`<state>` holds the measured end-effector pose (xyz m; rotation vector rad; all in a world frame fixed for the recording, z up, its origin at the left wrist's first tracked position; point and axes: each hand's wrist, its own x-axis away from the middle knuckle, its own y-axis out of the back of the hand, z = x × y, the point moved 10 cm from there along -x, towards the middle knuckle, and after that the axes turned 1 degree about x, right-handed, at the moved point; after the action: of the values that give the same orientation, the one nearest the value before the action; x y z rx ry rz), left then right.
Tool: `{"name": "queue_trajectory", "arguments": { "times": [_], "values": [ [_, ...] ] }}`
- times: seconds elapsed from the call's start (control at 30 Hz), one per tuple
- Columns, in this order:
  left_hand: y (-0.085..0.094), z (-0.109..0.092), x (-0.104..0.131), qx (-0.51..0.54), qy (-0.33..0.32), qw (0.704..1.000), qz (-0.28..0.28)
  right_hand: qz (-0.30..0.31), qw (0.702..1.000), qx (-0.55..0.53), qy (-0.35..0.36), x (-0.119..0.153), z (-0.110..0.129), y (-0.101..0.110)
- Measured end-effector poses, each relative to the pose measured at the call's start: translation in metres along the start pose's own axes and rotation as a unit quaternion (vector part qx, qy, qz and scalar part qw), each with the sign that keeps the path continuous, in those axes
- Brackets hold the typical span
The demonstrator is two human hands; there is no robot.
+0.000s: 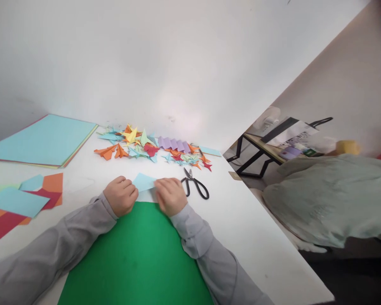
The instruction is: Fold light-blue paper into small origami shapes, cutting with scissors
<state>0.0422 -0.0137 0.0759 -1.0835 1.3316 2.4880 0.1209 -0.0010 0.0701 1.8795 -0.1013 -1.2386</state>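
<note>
A small light blue paper (143, 182) is held between my two hands, just above the top edge of a green sheet (139, 254). My left hand (121, 195) pinches its left side, fingers curled. On the other side my right hand (171, 195) grips the right edge between thumb and fingers. Black-handled scissors (197, 186) lie partly open on the table beside my right hand. Beyond the hands is a pile of folded and cut paper shapes (131, 135) in several colours, with a pleated purple strip (174, 145).
Large coloured sheets (44, 140) are stacked at the back left, with loose paper pieces (19, 201) nearer. The white table (241, 237) ends at a slanted right edge. Past it are a low table with a bag (288, 133) and green-grey fabric (330, 195).
</note>
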Motion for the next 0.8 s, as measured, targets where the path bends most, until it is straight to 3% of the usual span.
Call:
{"name": "queue_trajectory", "arguments": {
  "times": [0.07, 0.13, 0.23, 0.4, 0.63, 0.8],
  "values": [
    [-0.002, -0.007, -0.004, 0.005, 0.001, 1.000, -0.001, 0.007, 0.998, -0.009, 0.066, -0.003, 0.026, -0.005],
    [-0.003, -0.011, -0.005, 0.028, 0.010, 1.000, -0.005, -0.001, 0.996, -0.009, 0.087, -0.003, 0.034, -0.007],
    [-0.004, -0.009, -0.002, 0.062, 0.027, 0.998, -0.012, -0.013, 0.997, 0.004, 0.075, 0.001, 0.020, -0.005],
    [0.007, -0.002, 0.000, 0.050, 0.022, 0.998, -0.032, -0.078, 0.996, 0.033, 0.029, 0.006, -0.014, 0.019],
    [0.017, -0.010, -0.013, 0.009, 0.022, 0.999, -0.037, -0.007, 0.994, 0.020, 0.108, 0.000, 0.030, 0.001],
    [0.011, -0.019, -0.014, 0.005, -0.002, 1.000, -0.027, 0.002, 0.995, 0.007, 0.102, 0.001, 0.034, -0.002]
  ]
}}
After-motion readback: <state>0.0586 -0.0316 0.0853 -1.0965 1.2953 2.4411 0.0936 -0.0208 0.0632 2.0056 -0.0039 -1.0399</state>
